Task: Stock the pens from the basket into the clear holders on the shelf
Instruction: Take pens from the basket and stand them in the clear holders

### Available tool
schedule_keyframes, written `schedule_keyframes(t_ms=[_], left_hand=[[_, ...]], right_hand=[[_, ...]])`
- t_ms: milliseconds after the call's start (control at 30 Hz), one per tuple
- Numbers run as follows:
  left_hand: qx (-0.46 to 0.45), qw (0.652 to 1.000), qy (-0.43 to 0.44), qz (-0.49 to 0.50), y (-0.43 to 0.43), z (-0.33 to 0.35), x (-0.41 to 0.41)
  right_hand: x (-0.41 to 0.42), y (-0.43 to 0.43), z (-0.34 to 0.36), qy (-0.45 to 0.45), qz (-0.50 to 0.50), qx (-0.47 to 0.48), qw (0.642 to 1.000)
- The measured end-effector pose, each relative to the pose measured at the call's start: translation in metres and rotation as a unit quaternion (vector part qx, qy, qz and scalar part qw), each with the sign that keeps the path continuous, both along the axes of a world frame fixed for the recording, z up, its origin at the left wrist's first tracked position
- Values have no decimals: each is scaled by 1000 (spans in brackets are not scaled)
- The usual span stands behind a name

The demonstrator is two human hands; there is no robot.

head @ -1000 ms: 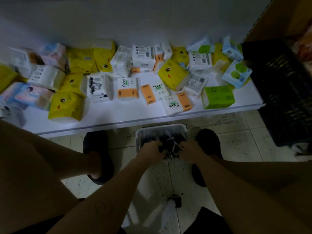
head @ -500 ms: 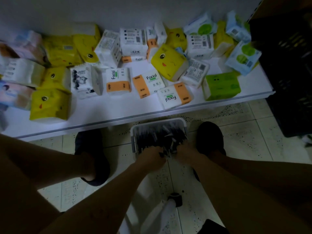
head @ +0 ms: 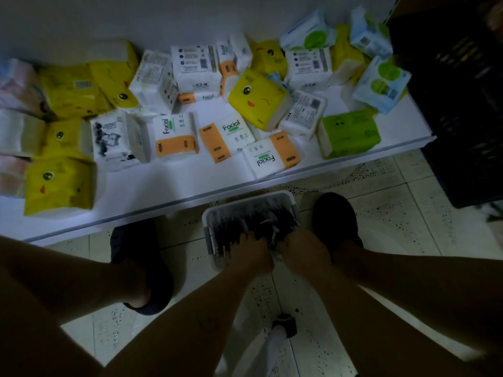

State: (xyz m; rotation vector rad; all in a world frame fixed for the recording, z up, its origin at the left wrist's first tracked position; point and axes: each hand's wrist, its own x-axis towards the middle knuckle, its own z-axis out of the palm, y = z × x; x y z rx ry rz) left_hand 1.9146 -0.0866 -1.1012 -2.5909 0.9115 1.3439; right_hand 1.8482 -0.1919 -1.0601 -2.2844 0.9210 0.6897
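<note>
Both arms are reaching down. The left hand [head: 251,251] and right hand [head: 302,250] are sitting knuckles-up, side by side, in the pens [head: 253,216] in the basket [head: 209,216]. Fingers are dipping among them; can't tell if they're gripping any.

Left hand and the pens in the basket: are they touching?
Touching. Head view shows the left hand, fingers buried among the pens in the basket.

The left grip [head: 251,251] and right grip [head: 302,247] lie side by side among pens [head: 245,216] in the basket [head: 208,235] on the floor [head: 408,227]. The left shoe [head: 141,254] and right shoe [head: 334,216] flank them. Beyond the grips, the shelf [head: 163,183] carries tissue packs [head: 175,137]; a crate [head: 462,104] stands far right.
</note>
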Motion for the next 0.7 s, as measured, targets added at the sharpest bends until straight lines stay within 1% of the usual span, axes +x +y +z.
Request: schedule_keyframes(t_ms=[67,233,333,433,500,600,700], left_hand=[[5,1000,-19,-3,-6,1,-3],[-9,998,-61,-7,-5,4,-6],[-31,997,-63,26,1,-2,-8],[-50,993,-28,100,9,-3,-9],[-72,979,1,190,13,3,-5],[-117,942,47,310,16,14,5],[-156,900,123,389,21,31,14]], right_hand=[[2,3,12,-36,-64,4,997],[-3,-1,23,-88,-165,-1,982],[-9,0,23,-104,-208,3,973],[-11,3,29,-118,-217,13,969],[-8,5,34,-127,-214,19,968],[-1,4,30,-124,-233,15,964],[3,3,25,-124,-269,27,955]])
